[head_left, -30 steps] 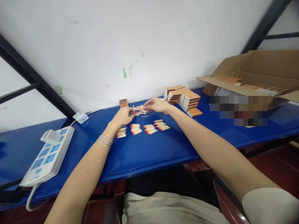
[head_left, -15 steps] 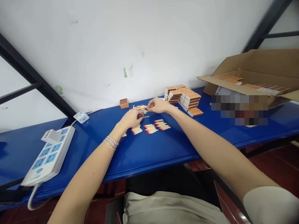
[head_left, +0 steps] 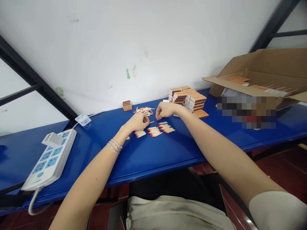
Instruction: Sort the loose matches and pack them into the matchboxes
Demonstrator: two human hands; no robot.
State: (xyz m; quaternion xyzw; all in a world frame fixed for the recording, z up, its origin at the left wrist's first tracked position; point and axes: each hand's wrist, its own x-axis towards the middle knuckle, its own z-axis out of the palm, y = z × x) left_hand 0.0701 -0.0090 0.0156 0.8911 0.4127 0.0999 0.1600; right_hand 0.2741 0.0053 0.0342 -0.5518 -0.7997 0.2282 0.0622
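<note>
Power strip (head_left: 49, 159) sits near the left end of the blue table (head_left: 100, 159), with the left hand (head_left: 138, 122), bracelets (head_left: 114, 146) on its wrist, and the right hand (head_left: 165, 110) mid-table. Fingers (head_left: 146, 118) on both are curled down, but can't tell if they're pinching anything. Neat bundles of red-tipped matches (head_left: 154, 131) lie right by them, loose matches (head_left: 144, 110) just behind, near the far edge. Stacked matchboxes (head_left: 194, 102) sit further right, then an open cardboard carton (head_left: 259, 67) at the far right.

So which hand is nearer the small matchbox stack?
The left hand is nearer, in front of the small matchbox stack and off to its right. The right hand is farther right, beyond the loose matches.
</note>
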